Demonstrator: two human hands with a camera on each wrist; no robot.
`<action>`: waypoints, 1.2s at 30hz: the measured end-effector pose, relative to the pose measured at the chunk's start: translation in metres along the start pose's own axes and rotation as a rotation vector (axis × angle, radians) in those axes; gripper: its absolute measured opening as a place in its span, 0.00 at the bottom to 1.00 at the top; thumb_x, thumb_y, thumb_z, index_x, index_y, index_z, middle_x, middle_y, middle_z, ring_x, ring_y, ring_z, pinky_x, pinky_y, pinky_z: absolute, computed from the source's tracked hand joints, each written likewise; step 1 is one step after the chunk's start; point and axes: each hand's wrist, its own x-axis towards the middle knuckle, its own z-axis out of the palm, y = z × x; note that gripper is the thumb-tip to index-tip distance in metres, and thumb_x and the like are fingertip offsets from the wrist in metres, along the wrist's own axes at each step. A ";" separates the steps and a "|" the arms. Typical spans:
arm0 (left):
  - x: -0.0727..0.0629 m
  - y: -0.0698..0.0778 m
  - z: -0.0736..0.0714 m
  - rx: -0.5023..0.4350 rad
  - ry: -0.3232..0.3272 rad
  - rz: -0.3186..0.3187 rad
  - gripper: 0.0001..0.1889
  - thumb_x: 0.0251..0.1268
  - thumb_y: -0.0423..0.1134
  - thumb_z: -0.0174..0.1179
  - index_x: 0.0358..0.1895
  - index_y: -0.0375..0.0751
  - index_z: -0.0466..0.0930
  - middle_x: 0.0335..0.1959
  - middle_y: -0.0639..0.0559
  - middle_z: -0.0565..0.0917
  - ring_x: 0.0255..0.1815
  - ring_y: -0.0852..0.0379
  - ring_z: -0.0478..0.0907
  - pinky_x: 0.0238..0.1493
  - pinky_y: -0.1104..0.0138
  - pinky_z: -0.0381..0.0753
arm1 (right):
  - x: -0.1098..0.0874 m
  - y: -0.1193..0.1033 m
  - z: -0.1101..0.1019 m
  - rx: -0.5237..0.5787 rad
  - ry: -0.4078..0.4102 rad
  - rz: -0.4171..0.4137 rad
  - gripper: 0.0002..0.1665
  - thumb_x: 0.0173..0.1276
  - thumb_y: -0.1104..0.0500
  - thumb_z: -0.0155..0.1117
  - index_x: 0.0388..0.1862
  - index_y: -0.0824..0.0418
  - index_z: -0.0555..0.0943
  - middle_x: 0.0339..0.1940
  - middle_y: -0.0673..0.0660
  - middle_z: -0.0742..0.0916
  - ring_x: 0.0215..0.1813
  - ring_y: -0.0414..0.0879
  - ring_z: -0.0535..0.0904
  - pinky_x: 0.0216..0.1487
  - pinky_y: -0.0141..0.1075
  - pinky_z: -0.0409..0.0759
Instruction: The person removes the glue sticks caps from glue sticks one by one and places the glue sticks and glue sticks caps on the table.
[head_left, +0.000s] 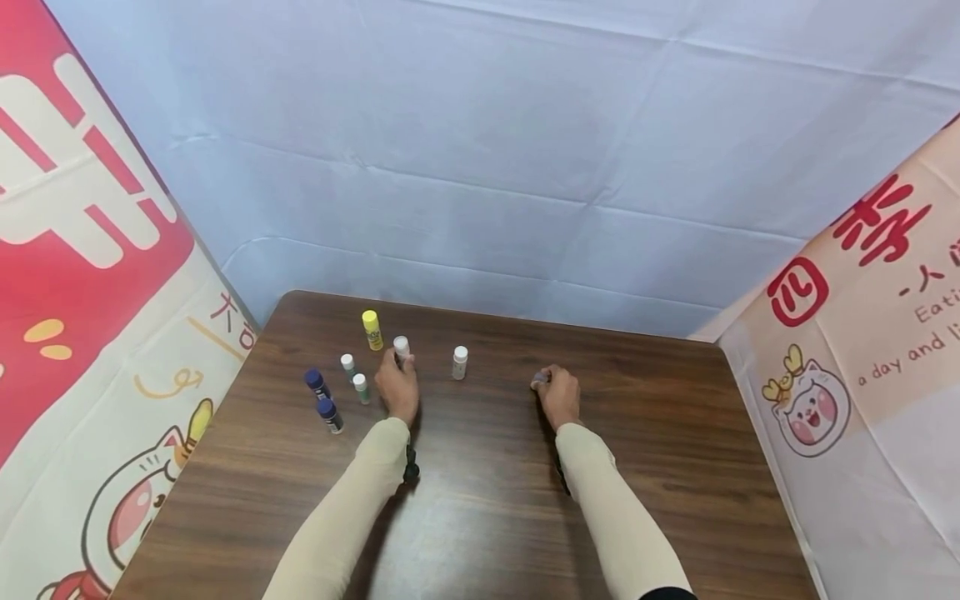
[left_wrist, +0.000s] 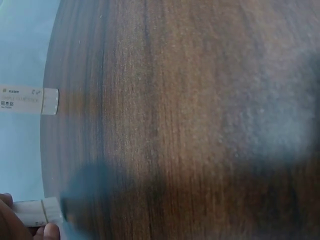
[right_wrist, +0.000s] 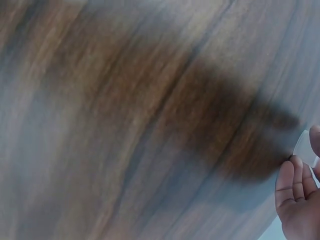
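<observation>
My left hand (head_left: 397, 385) grips a white glue stick (head_left: 401, 343) between thumb and fingers, upright at the back left of the table. In the left wrist view the fingers wrap round the held glue stick (left_wrist: 34, 212), near the lower left corner. A second white glue stick (head_left: 460, 363) stands just to its right. Further right, my right hand (head_left: 561, 396) pinches a small pale object (head_left: 539, 379), low over the wood. Only a whitish rounded end (right_wrist: 302, 145) of it shows in the right wrist view; the fingers hide the rest, so I cannot tell its kind.
A yellow glue stick (head_left: 372, 331) stands behind the left hand. Left of that hand are two green glue sticks with white caps (head_left: 362, 389) and two dark blue ones (head_left: 330, 415). The brown table (head_left: 480, 508) meets a pale cloth wall (head_left: 480, 167) at the back.
</observation>
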 end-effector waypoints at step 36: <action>-0.022 0.001 -0.012 -0.123 -0.095 0.041 0.17 0.65 0.36 0.62 0.54 0.33 0.79 0.51 0.38 0.82 0.54 0.44 0.78 0.54 0.53 0.76 | -0.037 -0.010 -0.007 0.009 0.086 0.036 0.33 0.56 0.54 0.76 0.57 0.68 0.76 0.47 0.66 0.82 0.49 0.60 0.78 0.51 0.52 0.73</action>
